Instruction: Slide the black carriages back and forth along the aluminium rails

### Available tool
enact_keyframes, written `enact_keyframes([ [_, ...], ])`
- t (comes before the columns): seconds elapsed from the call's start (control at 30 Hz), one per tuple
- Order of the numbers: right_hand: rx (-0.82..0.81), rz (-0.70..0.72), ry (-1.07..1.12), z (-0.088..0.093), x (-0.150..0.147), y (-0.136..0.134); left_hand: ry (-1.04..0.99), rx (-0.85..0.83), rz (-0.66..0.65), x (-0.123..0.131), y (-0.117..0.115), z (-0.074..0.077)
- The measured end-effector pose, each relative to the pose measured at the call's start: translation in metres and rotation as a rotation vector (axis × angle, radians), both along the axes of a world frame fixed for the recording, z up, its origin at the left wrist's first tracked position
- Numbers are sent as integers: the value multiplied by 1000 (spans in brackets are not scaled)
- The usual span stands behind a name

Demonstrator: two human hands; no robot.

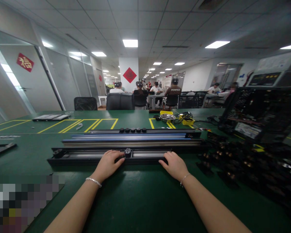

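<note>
A long black channel rail lies crosswise on the green table, nearest to me. A small black round part sits in it near the middle, and another near its left end. My left hand grips the rail just left of the middle part, fingers over the far side and thumb at the near edge. Farther right, my right hand grips the same rail in a like way. Behind it lie more long rails, one with a blue strip, and several small black round parts stand in a row on the farthest.
Many small dark parts are heaped at right, before an open computer case. A metal bowl and yellow box stand behind the rails. A flat panel lies left. People sit in the background.
</note>
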State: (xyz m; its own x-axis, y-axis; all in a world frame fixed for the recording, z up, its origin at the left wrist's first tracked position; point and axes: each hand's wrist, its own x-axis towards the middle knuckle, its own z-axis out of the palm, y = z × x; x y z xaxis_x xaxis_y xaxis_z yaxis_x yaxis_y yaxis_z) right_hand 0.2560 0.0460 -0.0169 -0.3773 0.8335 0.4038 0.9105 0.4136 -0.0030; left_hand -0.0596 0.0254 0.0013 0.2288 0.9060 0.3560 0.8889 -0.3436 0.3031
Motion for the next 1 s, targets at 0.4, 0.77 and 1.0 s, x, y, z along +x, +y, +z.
enact_keyframes([
  [0.4, -7, -9, 18, 2, -2, -2, 48, -13, -42, 6, -2, 1],
  [0.77, -45, -50, 3, 8, -5, -5, 103, -3, -102, 12, -3, 0],
  [1.0, -52, -108, -12, 17, -12, -10, 105, -77, -96, 13, -5, 1],
])
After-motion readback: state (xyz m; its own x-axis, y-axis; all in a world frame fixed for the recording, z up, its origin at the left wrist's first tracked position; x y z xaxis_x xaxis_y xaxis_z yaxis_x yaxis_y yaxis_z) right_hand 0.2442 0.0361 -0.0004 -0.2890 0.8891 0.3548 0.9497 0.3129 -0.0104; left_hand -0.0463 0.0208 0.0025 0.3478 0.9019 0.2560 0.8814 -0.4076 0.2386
